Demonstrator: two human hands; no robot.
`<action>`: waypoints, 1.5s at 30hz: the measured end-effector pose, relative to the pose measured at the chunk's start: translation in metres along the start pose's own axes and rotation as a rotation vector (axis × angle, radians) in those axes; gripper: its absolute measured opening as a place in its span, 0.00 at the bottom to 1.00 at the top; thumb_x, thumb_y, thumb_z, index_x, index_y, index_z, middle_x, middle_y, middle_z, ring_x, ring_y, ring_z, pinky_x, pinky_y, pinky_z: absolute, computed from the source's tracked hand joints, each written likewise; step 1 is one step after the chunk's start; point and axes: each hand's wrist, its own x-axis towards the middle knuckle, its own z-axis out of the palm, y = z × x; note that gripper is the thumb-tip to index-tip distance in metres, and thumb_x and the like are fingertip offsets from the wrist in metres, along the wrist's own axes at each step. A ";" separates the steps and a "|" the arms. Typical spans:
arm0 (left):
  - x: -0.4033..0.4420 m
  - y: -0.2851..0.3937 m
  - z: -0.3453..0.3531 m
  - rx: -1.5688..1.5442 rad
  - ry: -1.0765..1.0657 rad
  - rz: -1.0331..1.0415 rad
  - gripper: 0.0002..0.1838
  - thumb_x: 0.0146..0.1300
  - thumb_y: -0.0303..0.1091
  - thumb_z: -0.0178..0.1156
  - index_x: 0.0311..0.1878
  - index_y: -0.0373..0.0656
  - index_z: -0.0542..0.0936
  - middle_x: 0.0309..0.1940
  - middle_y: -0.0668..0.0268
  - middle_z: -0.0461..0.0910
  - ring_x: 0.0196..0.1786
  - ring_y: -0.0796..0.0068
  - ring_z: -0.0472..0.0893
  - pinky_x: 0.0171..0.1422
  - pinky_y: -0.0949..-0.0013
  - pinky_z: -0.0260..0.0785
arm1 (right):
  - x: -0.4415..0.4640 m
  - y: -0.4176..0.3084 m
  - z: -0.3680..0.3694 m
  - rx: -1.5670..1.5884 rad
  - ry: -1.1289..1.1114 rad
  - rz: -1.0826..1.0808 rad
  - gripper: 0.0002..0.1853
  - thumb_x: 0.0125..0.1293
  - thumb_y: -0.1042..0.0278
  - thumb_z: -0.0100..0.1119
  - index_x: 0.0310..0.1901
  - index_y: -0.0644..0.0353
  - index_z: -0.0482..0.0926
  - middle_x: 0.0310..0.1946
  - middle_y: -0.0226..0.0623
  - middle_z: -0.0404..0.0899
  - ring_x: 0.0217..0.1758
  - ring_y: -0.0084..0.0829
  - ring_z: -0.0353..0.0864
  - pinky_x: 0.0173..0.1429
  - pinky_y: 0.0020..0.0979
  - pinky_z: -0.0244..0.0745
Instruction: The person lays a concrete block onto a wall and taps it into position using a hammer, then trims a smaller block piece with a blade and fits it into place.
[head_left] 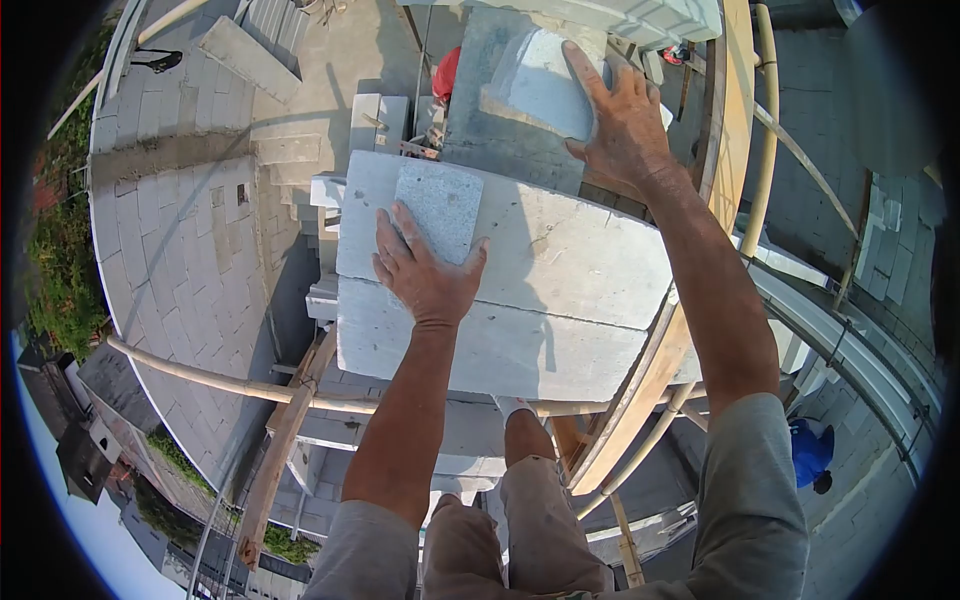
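Observation:
A small speckled, pale concrete block (440,203) lies on top of large white blocks (590,260). My left hand (430,275) spans its near end, thumb at the right edge and fingers at the left. Farther off and to the right, my right hand (625,125) grips the right side of a whitish block (545,80). That block rests on a grey board (500,145); its right end is partly hidden under my fingers.
A wooden plank (632,390) runs along the right of the large blocks. Bamboo poles (240,380) cross in front and at the side. A red round object (446,72) sits beyond the blocks. Below right is a person in blue (810,452). A block wall (170,280) stands left.

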 end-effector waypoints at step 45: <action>-0.313 -0.155 -0.020 -0.873 0.154 -1.233 0.56 0.51 0.37 0.73 0.74 0.32 0.45 0.66 0.48 0.56 0.67 0.57 0.63 0.70 0.59 0.60 | -0.340 -0.162 0.039 0.897 -0.218 0.556 0.28 0.67 0.60 0.59 0.64 0.63 0.66 0.63 0.50 0.65 0.68 0.47 0.64 0.59 0.47 0.75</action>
